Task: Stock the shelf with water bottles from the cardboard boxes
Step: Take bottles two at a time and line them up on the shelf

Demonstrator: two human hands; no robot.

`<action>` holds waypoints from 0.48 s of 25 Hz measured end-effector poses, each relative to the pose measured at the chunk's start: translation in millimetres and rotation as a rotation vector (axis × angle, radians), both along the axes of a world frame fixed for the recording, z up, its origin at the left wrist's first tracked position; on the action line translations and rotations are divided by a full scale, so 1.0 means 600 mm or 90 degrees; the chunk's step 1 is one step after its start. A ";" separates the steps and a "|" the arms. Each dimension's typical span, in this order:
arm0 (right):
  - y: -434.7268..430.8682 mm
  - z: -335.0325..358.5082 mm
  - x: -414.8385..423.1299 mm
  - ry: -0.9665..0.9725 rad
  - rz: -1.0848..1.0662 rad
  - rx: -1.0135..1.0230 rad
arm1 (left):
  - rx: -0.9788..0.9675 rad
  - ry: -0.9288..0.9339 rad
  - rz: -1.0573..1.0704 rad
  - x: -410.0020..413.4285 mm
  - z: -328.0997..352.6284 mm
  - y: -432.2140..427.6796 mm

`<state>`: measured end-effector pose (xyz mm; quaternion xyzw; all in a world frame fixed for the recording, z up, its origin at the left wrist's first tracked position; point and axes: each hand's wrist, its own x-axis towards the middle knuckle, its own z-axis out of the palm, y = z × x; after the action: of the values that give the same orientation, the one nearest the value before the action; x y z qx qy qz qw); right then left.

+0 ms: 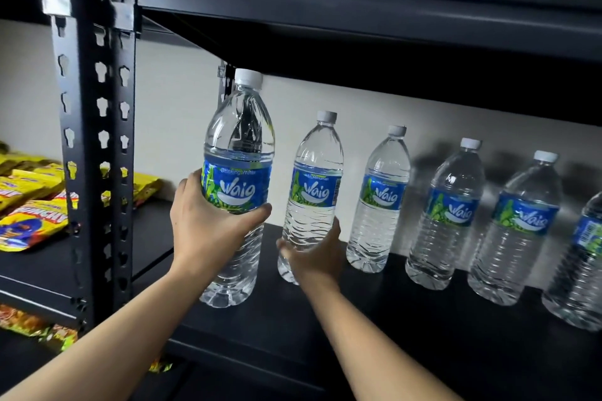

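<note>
Water bottle [237, 185]: clear ribbed plastic, blue label, white cap; left hand [205, 231] wrapping it; right hand [317, 254] cupping the neighbouring bottle [311, 195] on the black shelf [358, 329].

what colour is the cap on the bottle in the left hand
White, seen clearly in the head view: the cap tops the bottle held by the left hand.

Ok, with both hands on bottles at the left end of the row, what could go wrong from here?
1. The left hand holds the clear plastic water bottle with the blue label near the black metal shelf's front edge; set down there, it could tip off.
2. Its white cap sits close under the upper shelf board and could knock it.
3. The right hand grips the second bottle low; a nudge might topple it into the third bottle.
</note>
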<state>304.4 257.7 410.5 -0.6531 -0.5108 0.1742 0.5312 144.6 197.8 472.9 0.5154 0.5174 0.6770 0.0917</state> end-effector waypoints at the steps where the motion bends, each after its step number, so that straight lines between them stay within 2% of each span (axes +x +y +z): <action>1: 0.000 -0.018 0.000 0.002 -0.001 -0.015 | 0.001 -0.001 -0.001 0.002 0.001 0.000; 7: 0.040 -0.041 0.016 -0.003 -0.020 -0.004 | 0.006 0.010 -0.006 0.012 -0.001 0.008; 12: 0.092 -0.025 0.029 -0.075 -0.057 -0.035 | 0.007 0.013 -0.002 0.010 -0.009 0.023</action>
<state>321.5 312.6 395.2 -0.6990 -0.5062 0.1255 0.4893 150.6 211.8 467.7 0.5238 0.5138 0.6741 0.0846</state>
